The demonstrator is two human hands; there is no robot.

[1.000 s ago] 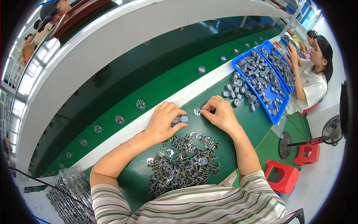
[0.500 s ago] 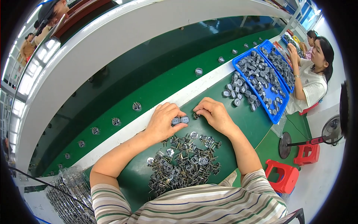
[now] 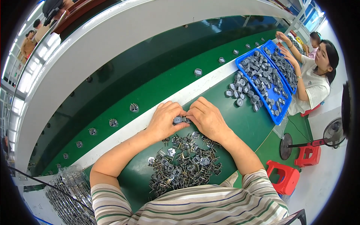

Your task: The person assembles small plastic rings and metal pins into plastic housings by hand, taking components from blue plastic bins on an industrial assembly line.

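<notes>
My left hand (image 3: pixel 164 119) is closed, with small grey round plastic housings (image 3: pixel 177 120) pinched between thumb and fingers. My right hand (image 3: pixel 208 119) meets it fingertip to fingertip. Between the right fingers sits a small dark part with metal pins (image 3: pixel 187 119), held against the housings; my fingers partly cover it. Right below both hands, on the green worktop (image 3: pixel 138 176), spreads a heap of similar pinned metal parts (image 3: pixel 185 165).
Beyond a white ledge (image 3: pixel 112 140), a green conveyor belt (image 3: pixel 161 90) carries spaced round parts. To the right, loose grey housings (image 3: pixel 240 90) lie beside a blue tray (image 3: pixel 282 113) of them. A co-worker (image 3: pixel 313 84), a fan (image 3: pixel 333 131) and red stools (image 3: pixel 284 176) are farther right.
My right hand has moved left, bringing its pinned part from apart to the housings in my left hand. Parts on the belt have shifted slightly left. The co-worker's hand has risen.
</notes>
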